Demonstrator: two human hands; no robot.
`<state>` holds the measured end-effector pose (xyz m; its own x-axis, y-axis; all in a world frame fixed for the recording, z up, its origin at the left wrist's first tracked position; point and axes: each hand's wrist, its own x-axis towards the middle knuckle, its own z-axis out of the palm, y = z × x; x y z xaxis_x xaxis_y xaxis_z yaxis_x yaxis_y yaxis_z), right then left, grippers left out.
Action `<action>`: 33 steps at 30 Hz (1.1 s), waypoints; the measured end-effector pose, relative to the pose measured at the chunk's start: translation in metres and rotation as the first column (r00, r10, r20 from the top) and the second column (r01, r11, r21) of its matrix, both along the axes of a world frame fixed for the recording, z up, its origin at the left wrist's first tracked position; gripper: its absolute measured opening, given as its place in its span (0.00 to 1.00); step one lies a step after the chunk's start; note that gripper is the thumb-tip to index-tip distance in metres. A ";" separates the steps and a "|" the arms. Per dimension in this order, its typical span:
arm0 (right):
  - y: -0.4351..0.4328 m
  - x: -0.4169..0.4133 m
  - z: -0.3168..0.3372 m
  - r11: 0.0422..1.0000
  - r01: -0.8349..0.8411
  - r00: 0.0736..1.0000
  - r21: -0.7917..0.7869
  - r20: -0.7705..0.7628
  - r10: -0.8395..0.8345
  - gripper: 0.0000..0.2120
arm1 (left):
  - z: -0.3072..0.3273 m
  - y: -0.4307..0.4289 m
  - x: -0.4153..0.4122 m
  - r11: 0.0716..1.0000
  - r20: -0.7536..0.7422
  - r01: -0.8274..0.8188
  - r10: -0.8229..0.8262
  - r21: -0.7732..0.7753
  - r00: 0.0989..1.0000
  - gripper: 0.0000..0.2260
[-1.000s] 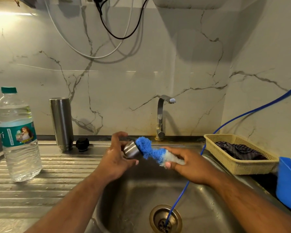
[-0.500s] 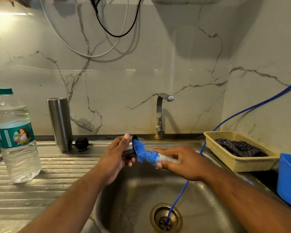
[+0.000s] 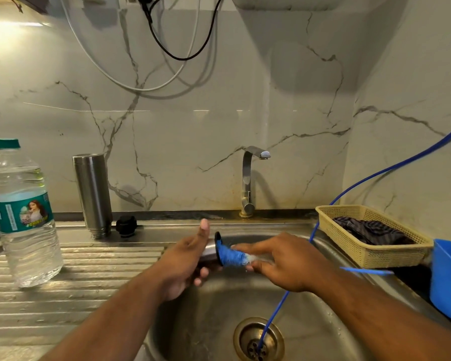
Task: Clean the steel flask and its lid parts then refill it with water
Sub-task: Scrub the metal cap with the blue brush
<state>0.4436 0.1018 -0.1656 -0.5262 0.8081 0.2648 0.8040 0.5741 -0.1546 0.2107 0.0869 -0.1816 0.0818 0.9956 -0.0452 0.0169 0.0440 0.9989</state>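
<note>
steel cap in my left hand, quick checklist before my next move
1. Steel cap gripped by left hand over the sink: ok.
2. Blue scrubber held by right hand, tip at the cap's mouth: ok.
3. Cap's inside clean: cannot tell, the scrubber hides it.
4. Tap running for a rinse: not ok, no stream shows.
5. Flask standing mouth down on the drainboard, black stopper beside it: ok.
6. Water bottle upright and capped for the refill: ok.
</note>
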 end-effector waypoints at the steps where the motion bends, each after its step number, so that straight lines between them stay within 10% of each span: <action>1: 0.000 0.000 0.002 0.998 -0.011 0.999 0.066 0.052 0.008 0.23 | 0.001 -0.001 0.000 0.997 0.022 0.007 -0.006 -0.079 1.000 0.35; 6: -0.007 -0.005 0.000 0.987 -0.068 0.997 0.148 0.044 0.062 0.32 | 0.014 -0.003 -0.001 0.994 -0.069 -0.007 0.014 0.106 0.998 0.34; 12: -0.011 -0.025 -0.016 0.948 -0.215 0.935 -0.233 -0.330 0.131 0.36 | 0.017 -0.010 0.008 0.928 -0.166 -0.029 0.098 0.371 0.981 0.26; 14: -0.014 -0.027 -0.009 0.932 -0.254 0.914 -0.258 -0.379 0.144 0.34 | 0.019 -0.010 0.007 0.952 -0.077 -0.125 0.152 0.281 0.985 0.25; 19: -0.011 -0.017 0.006 0.989 -0.066 0.997 0.131 0.052 0.060 0.27 | 0.020 -0.013 0.009 0.969 0.241 0.027 0.034 -0.247 0.970 0.32; 25: -0.018 -0.017 -0.001 0.969 0.010 0.990 0.248 -0.141 0.026 0.30 | 0.023 -0.011 0.001 0.970 -0.032 0.231 -0.229 0.082 0.973 0.36; 29: -0.018 -0.014 0.005 0.974 -0.146 0.838 -0.174 -0.545 0.028 0.20 | 0.022 -0.014 -0.001 0.895 -0.445 0.278 -0.103 0.348 0.889 0.29; 33: -0.022 -0.011 0.006 0.963 -0.171 0.840 -0.209 -0.542 0.031 0.19 | 0.017 -0.018 0.005 0.919 -0.308 0.235 -0.135 0.316 0.942 0.29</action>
